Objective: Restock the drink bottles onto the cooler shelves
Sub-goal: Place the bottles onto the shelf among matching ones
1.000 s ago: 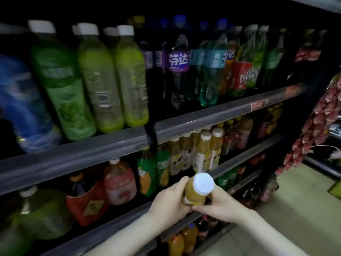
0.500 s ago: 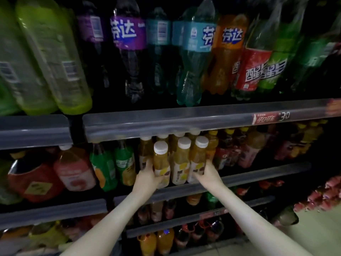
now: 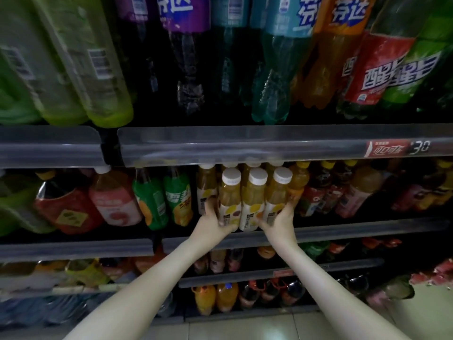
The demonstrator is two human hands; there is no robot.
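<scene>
Head view showed both hands at the front row of three white-capped juice bottles (image 3: 253, 195). The step in hand looked to be squaring that row up on the cooler shelf. Done well, it would call for even pressure from both sides, low on the labels. That way the three could slide back together without the middle one popping forward or tipping. They should probably finish with bases behind the shelf lip (image 3: 355, 231), labels outward, snug against the matching bottles behind.

The left hand (image 3: 213, 222) cupped the outer side of the leftmost bottle in the row, fingers curled round its lower label. The right hand (image 3: 279, 222) mirrored it on the rightmost bottle, with its fingertips hidden behind. Each grip was closed on its bottle and wrapped close, and the middle bottle seemed pinned only by its neighbours.

Directly under the juice bottles ran the shelf lip, their bases right at it. Just behind them stood more of the same drink. Left of them leaned green-labelled bottles (image 3: 176, 197), and farther left a pink-labelled bottle (image 3: 115, 202). Right of them crowded darker, yellow-capped bottles (image 3: 326, 187). Above them ran the clear upper rail (image 3: 245, 146), with a red price tag (image 3: 392, 149) up and to their right. Higher still, large soda bottles (image 3: 186, 45) filled the top shelf. Below them lay lower shelves of small bottles, then tiled floor (image 3: 245, 327).
</scene>
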